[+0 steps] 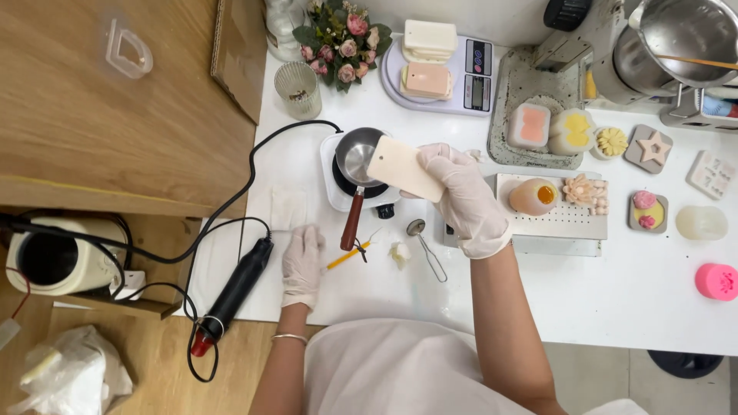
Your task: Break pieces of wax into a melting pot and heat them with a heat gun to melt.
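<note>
My right fingers (430, 157) are curled around one end of a cream rectangular slab (403, 167), pinching it by its edge so it juts out leftward, tilted over the small metal pot (355, 154). My right hand (461, 196), in a thin white glove, is raised above the counter (600, 292) with the wrist bent and the forearm running back down toward my body. The pot sits on a small white hot plate (338, 196), its reddish wooden handle (352, 219) pointing toward me.

My left fingers (311, 234) lie nearly flat and loosely together, holding nothing, their tips just beside the butt of a yellow tool (346, 256) that lies on the counter. That left hand (301, 265), gloved too, rests palm-down, with a thin bangle (289, 336) on the wrist. Just left of it lies a black heat gun (234, 288), its cord looping away. Right of the yellow tool are a small metal strainer (425, 244) and a white lump (399, 253). A kitchen scale (461, 81) carrying more slabs stands farther back.
</note>
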